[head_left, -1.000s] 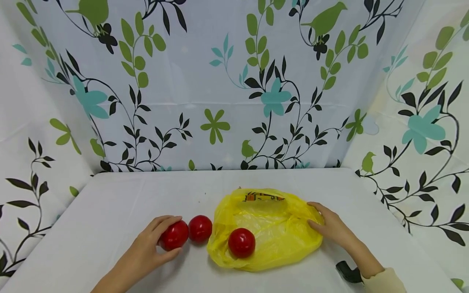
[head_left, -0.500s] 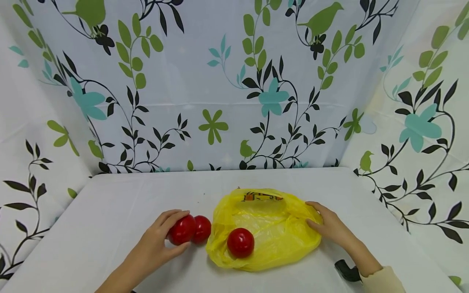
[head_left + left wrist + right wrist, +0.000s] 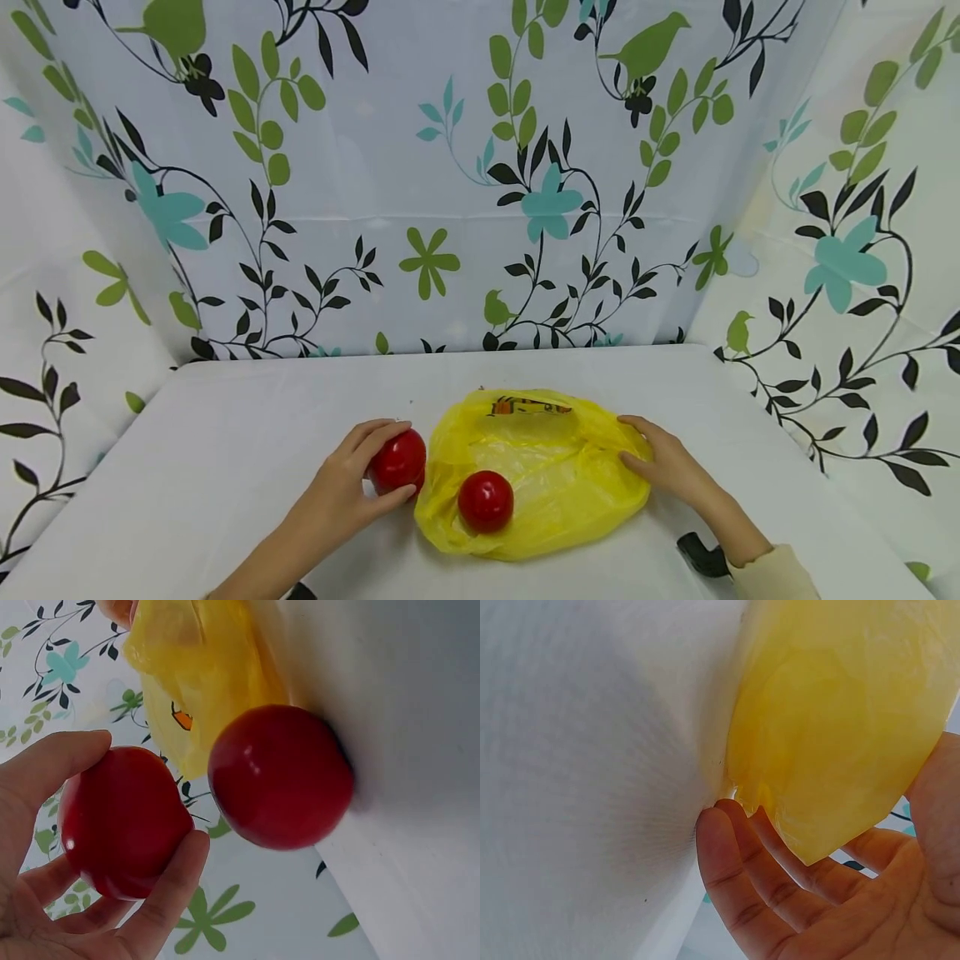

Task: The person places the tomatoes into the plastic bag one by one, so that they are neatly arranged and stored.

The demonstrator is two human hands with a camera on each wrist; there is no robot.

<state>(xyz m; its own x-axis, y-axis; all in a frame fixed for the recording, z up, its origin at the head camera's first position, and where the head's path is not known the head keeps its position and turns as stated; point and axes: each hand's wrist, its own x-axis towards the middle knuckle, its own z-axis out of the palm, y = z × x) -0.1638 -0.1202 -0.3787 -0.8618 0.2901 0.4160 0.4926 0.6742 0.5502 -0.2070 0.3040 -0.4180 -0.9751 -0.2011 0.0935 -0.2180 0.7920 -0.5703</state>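
Note:
My left hand [image 3: 348,475] holds a glossy red apple [image 3: 397,460] between thumb and fingers, just left of a yellow plastic bag [image 3: 570,492]. In the left wrist view a dimple shows on the held apple [image 3: 124,825], and a second red apple [image 3: 281,776] rests on the table beside it. From the head view that second one is mostly hidden behind the held one. Another red apple [image 3: 486,502] lies at the bag's left part; whether inside it I cannot tell. My right hand [image 3: 667,467] grips the bag's right edge, thumb and fingers around the plastic [image 3: 832,735].
A white-covered table [image 3: 247,433] spreads beneath everything. Behind it hangs a curtain [image 3: 345,200] printed with leaves and birds, which continues along both sides. A black curved piece [image 3: 702,554] sits by my right wrist.
My left hand has moved the held apple rightward, in front of the second apple and close to the bag. My right hand keeps its grip on the bag. The view has shifted slightly.

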